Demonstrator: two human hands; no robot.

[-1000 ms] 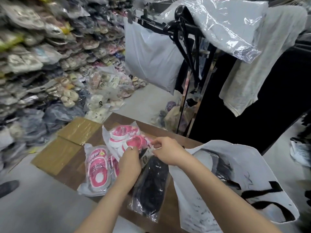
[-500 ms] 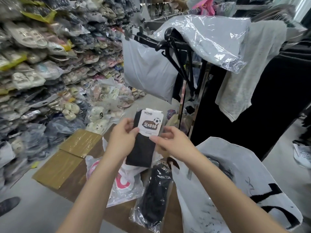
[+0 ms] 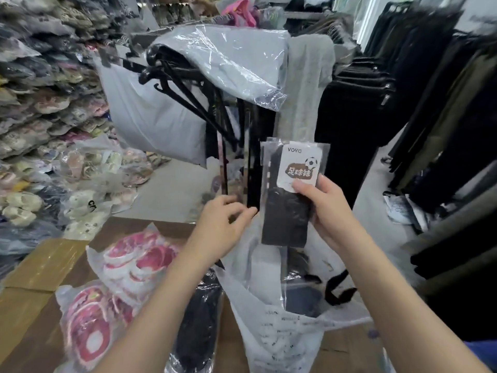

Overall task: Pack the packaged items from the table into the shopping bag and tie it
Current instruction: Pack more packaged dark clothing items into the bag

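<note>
My right hand (image 3: pixel 326 208) grips a clear packet of black socks (image 3: pixel 285 211) with a white "VOYO" football label, held upright just above the mouth of the white shopping bag (image 3: pixel 282 340). Something dark lies inside the bag. My left hand (image 3: pixel 220 227) pinches the bag's left rim and holds it up. Left of the bag, the brown table (image 3: pixel 129 227) carries two clear packets of pink and white shoes (image 3: pixel 139 259) (image 3: pixel 88 327). A clear packet with a black item (image 3: pixel 199 327) lies beside the bag under my left forearm.
Taped cardboard (image 3: pixel 45 265) covers the table's left end. Bagged shoes are stacked in a tall wall (image 3: pixel 40 103) at the left. A clothes rack with black hangers and plastic-covered garments (image 3: pixel 228 71) stands right behind the table, and dark clothes (image 3: pixel 443 117) hang at the right.
The sock packet has moved right and now hangs over the bag in my right hand alone. My left hand let go of it and took the bag's rim.
</note>
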